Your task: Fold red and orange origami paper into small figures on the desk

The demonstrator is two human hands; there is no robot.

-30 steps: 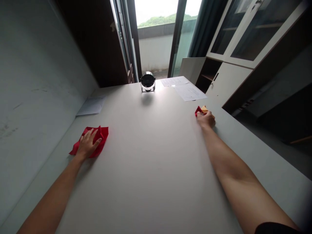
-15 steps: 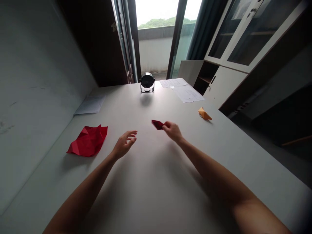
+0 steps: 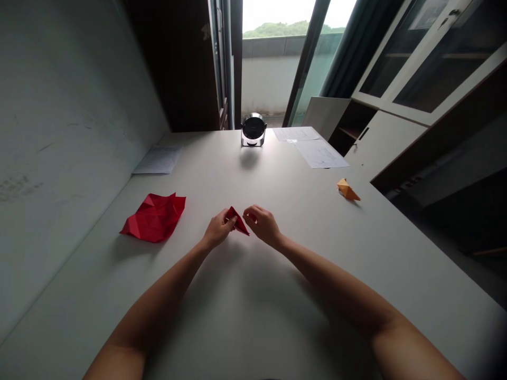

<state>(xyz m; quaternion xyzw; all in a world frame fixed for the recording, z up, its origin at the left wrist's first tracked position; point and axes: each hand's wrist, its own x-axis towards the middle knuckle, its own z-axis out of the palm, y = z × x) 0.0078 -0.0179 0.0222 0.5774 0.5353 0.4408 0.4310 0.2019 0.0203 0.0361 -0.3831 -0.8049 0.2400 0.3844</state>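
Note:
A small folded piece of red paper [image 3: 239,222], pointed at its lower right end, is pinched in my left hand [image 3: 218,228], with the thumb lying over its face. Just to the right of the paper is my right hand [image 3: 262,224]. Its fingers are curled in with nothing visible in them, and a narrow gap shows between them and the paper. Farther left, a larger creased sheet of red paper [image 3: 156,217] lies on the white table [image 3: 293,295].
An orange folded paper figure [image 3: 347,190] sits toward the right edge. At the back stands a round black device on a metal stand [image 3: 253,130]. Printed sheets [image 3: 320,153] lie at the back right, and a stack of paper [image 3: 157,160] by the left wall.
The folded red paper has passed from my right hand to my left hand. Both hands have come close together, and the view has shifted slightly left.

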